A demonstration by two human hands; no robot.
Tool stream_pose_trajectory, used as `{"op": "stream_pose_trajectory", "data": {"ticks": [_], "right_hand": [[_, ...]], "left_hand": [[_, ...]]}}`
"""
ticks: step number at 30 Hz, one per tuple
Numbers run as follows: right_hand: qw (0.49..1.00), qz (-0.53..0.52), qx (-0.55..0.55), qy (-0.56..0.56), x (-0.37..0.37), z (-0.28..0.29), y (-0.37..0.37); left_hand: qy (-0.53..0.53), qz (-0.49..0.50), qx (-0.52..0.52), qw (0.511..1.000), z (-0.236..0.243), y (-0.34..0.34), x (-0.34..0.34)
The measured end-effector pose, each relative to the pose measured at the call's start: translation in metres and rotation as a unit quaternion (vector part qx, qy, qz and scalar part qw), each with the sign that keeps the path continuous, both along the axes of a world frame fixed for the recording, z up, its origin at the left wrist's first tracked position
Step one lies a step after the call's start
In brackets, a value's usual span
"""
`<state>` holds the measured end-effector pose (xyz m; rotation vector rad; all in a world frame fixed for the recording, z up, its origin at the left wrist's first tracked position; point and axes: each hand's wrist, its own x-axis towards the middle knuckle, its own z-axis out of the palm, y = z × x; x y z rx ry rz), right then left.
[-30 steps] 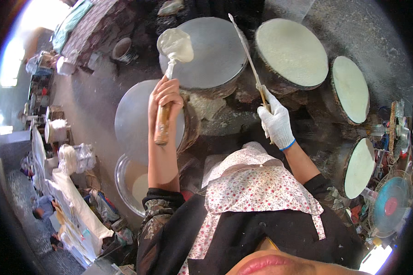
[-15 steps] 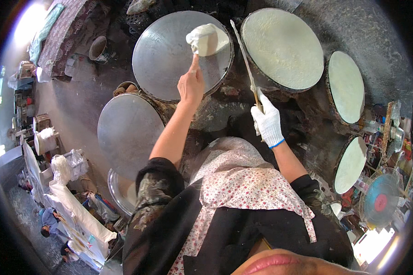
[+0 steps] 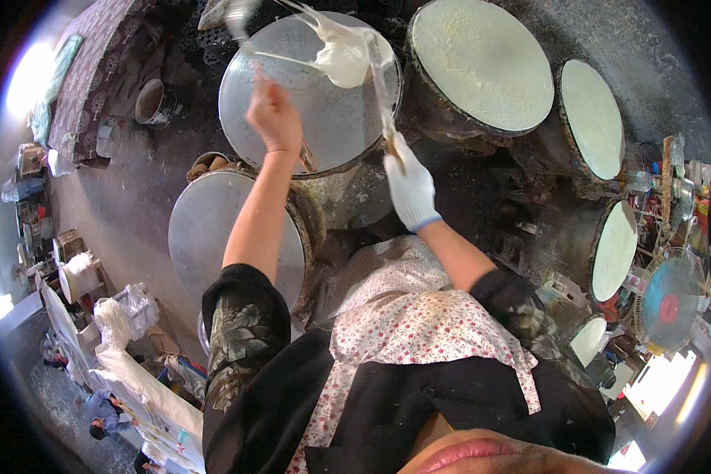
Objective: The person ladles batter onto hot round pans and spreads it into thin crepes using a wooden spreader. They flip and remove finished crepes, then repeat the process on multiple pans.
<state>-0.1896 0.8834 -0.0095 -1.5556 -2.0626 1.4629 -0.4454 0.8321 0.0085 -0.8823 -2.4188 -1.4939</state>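
Note:
My bare left hand is closed round the handle of a ladle, which shows blurred at the far left rim of a round grey griddle. Strands of white batter trail from the ladle to a lump of batter on the griddle's far side. In a white glove, my right hand grips a long thin spreading stick. The stick's tip lies in the batter lump.
A second bare grey griddle is under my left forearm. Three griddles with pale batter sheets curve round to the right. A blue fan stands far right, a bucket at upper left, white sacks lower left.
My left hand carried the batter from the near griddle to the far one and dropped it there, then swung the ladle off to the left. The stick's tip has moved into the batter.

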Motion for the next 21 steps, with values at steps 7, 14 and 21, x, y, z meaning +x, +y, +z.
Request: {"op": "stream_pose_trajectory", "data": {"ticks": [7,14,21], "right_hand": [[0.980,0.001,0.200,0.018,-0.025,0.013,0.026],[0.967,0.093,0.206,0.116,-0.052,-0.004,0.034],[0.976,0.077,0.202,-0.033,-0.065,-0.002,0.045]], "left_hand": [[-0.217,-0.092,0.113,0.965,0.067,-0.103,0.041],[-0.397,-0.037,0.093,0.912,0.049,-0.177,0.117],[-0.320,-0.025,0.095,0.942,0.080,-0.202,0.116]]}}
